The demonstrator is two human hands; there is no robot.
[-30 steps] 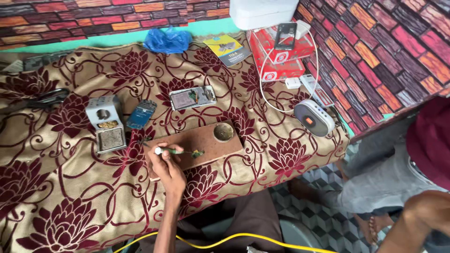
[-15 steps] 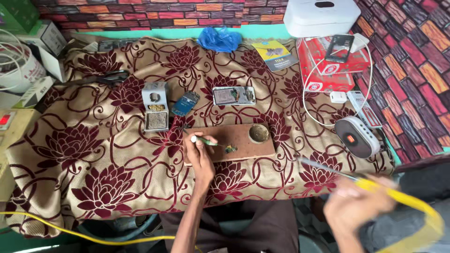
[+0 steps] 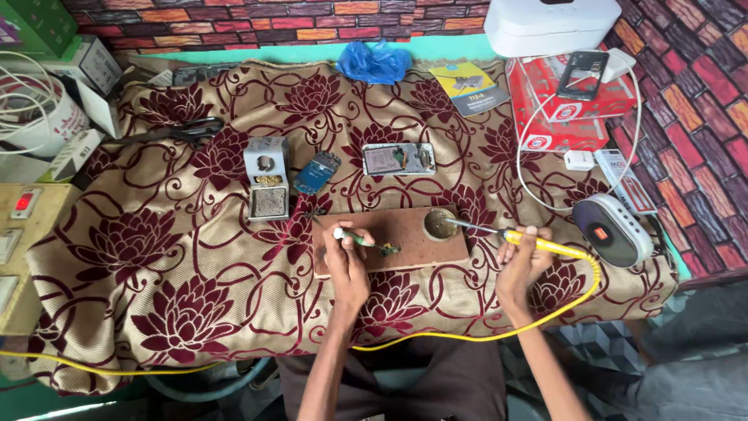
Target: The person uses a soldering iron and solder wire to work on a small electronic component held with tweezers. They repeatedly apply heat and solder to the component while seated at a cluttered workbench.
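Floral cloth [image 3: 156, 257] is spread over the table; wooden board [image 3: 405, 234] lies at its front edge. Yellow soldering iron [image 3: 538, 244] is gripped in right hand [image 3: 523, 261], tip dipped in the round tin [image 3: 441, 224] on the board. Tweezers [image 3: 360, 238] are pinched by left hand [image 3: 347, 253], pinning a small green part [image 3: 388, 249]. Cloth could be scorched if the hot tip slips off; the part could be flicked away.

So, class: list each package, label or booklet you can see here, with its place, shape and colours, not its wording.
Red box: far right, flat, red with white patches.
Yellow booklet: far edge, beside the blue bag, yellow and dark.
Green box: top-left corner.
White carton: left edge, small, white.
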